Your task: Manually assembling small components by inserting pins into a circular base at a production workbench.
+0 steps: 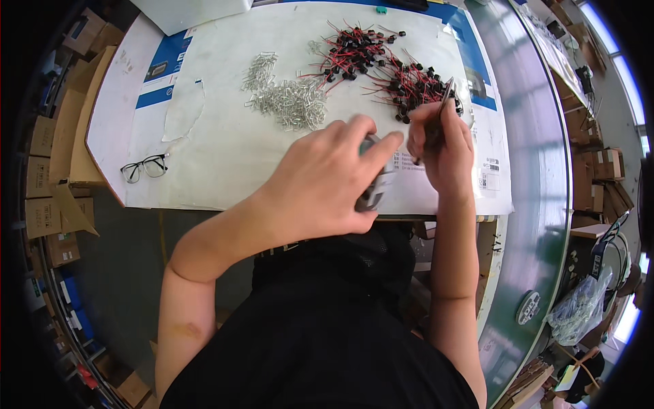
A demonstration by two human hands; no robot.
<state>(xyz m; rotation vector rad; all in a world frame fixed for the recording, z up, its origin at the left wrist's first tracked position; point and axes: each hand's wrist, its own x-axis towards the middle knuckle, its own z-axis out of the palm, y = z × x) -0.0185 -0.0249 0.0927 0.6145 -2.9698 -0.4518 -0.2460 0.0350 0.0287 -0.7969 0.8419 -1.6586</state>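
Note:
My left hand [330, 174] is wrapped round a grey, rounded object [371, 194] with paler bands, above the table's near edge. Blur and my fingers hide its kind. Close by on the right, my right hand [446, 143] pinches a thin, pointed metal tool [447, 94] that looks like tweezers, its tip upward. Something dark sits partly hidden within those fingers. Beyond my hands lies a heap of small, shiny, clear or silvery pieces [293, 104]. Two heaps of small black parts with red wires, one farther [354, 53] and one nearer my right hand [412, 85], lie to its right.
Pale sheets cover the white table [225, 170]. Eyeglasses [144, 168] lie at its left, a small green piece [381, 10] at the far edge. A white box [197, 10] stands far left. Cardboard boxes [44, 174] line the left; a green-topped surface [535, 225] runs along the right.

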